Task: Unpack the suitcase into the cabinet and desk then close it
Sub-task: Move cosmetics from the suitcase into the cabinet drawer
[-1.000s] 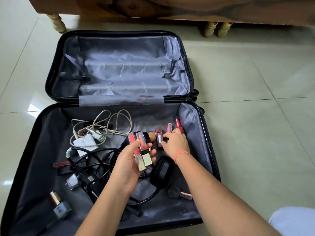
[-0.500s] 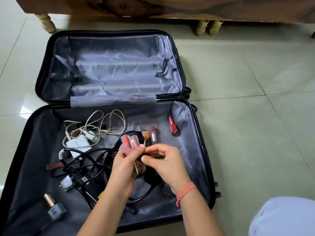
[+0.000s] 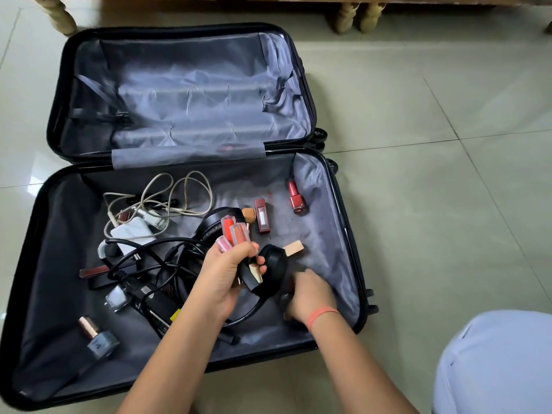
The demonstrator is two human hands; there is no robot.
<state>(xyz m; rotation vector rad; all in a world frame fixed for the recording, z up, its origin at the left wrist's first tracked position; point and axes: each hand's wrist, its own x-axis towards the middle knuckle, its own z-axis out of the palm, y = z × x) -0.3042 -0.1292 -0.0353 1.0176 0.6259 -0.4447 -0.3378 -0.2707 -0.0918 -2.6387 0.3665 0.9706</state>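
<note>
Suitcase [image 3: 324, 210], open flat on floor [image 3: 448, 204], near half cluttered: headphones [image 3: 273, 265] centre; left hand [image 3: 224, 273] clenched round lip-gloss bundle [image 3: 233, 234], now one tube larger; right hand [image 3: 313, 294] dropped to near-right corner, blurred, grip undeterminable; gathering evidently continues.

The suitcase [image 3: 179, 27] shell is hard black plastic with a low sheen. Its lining [image 3: 194, 94] is thin grey cloth, faintly lustrous and creased. The floor [image 3: 448, 144] is glazed tile, smooth and highly reflective. The furniture leg [image 3: 61, 14] is turned wood in a pale finish. The headphones [image 3: 273, 264] carry matt black padded cups. The charger [image 3: 131, 233] is glossy white plastic. The black cables [image 3: 143, 258] look rubbery and matt. The nail polish bottle [image 3: 100, 343] is glass with a metallic copper-toned cap. The lip gloss tubes [image 3: 234, 234] are translucent glossy plastic.
</note>
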